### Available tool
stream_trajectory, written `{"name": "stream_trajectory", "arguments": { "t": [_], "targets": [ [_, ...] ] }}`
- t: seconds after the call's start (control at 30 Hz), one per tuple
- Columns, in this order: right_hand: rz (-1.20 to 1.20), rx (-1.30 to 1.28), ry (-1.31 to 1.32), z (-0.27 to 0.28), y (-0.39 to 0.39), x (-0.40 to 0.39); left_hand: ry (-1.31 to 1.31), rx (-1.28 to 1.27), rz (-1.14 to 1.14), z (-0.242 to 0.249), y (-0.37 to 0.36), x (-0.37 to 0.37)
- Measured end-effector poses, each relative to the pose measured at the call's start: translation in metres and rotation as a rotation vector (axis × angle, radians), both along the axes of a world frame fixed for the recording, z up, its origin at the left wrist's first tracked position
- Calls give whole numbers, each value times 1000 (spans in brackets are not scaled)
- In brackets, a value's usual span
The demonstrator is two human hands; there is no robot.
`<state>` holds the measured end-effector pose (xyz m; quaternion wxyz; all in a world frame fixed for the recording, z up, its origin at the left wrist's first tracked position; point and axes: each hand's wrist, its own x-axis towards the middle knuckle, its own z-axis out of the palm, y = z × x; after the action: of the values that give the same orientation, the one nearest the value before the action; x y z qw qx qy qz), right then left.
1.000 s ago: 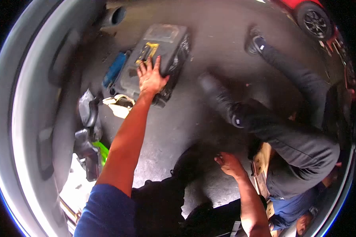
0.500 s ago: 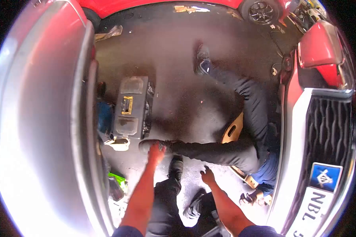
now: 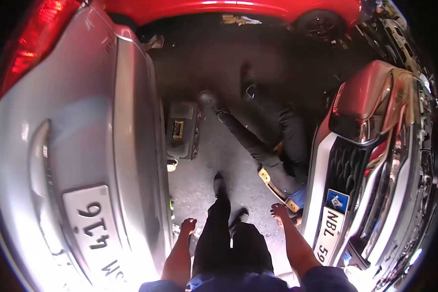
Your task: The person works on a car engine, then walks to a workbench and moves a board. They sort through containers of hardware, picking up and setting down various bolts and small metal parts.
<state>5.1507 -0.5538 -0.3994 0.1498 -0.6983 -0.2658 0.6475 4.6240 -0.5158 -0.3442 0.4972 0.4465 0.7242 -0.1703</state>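
Note:
My left hand [image 3: 188, 226] hangs low beside the silver car [image 3: 95, 146], its fingers curled in and nothing visible in them. On the other side, my right hand [image 3: 279, 212] is held out with fingers loosely apart and empty, near the wooden creeper board [image 3: 273, 187]. Someone in dark trousers lies on that board, legs [image 3: 250, 141] stretched across the floor, upper body hidden by the front of the other car [image 3: 321, 175]. My own legs [image 3: 231, 233] stand between the two cars.
A black toolbox [image 3: 183, 129] with a yellow-edged handle sits by the silver car. A red car [image 3: 228, 7] crosses the far end, with scraps of cardboard [image 3: 241, 20] beside it. Bumper parts [image 3: 399, 44] crowd the right.
My view has risen and drawn back, showing more of both cars. My hands have moved apart and down to my sides. The lying person's nearer leg has swung away from me.

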Motion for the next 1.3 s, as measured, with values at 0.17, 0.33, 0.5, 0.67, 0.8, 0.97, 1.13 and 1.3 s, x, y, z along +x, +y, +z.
{"name": "stream_trajectory", "arguments": {
  "t": [0.17, 0.33, 0.5, 0.67, 0.8, 0.97, 1.13, 1.3],
  "targets": [
    [-315, -177, 25, 80, 103, -45, -106, 20, -168, 2, 60, 10],
    [-218, 42, 35, 146, 195, -110, -125, 201, -109, 34, 181, 38],
    [-169, -14, 130, 103, 224, -147, -171, 270, 66, 28, 279, 56],
    [173, 84, -40, -37, 246, -191, -49, 271, 34, -39, 367, 71],
    [210, -20, 25, -102, 281, -220, 163, 403, -39, -173, 419, 73],
    [247, 33, -9, -196, 289, -259, 461, 451, -108, -265, 470, 87],
    [477, -60, -37, -193, 306, -295, 484, 666, -144, -316, 466, 65],
    [318, -25, 109, -192, 340, -322, 375, 903, -158, -302, 484, 40]
  ]
}}
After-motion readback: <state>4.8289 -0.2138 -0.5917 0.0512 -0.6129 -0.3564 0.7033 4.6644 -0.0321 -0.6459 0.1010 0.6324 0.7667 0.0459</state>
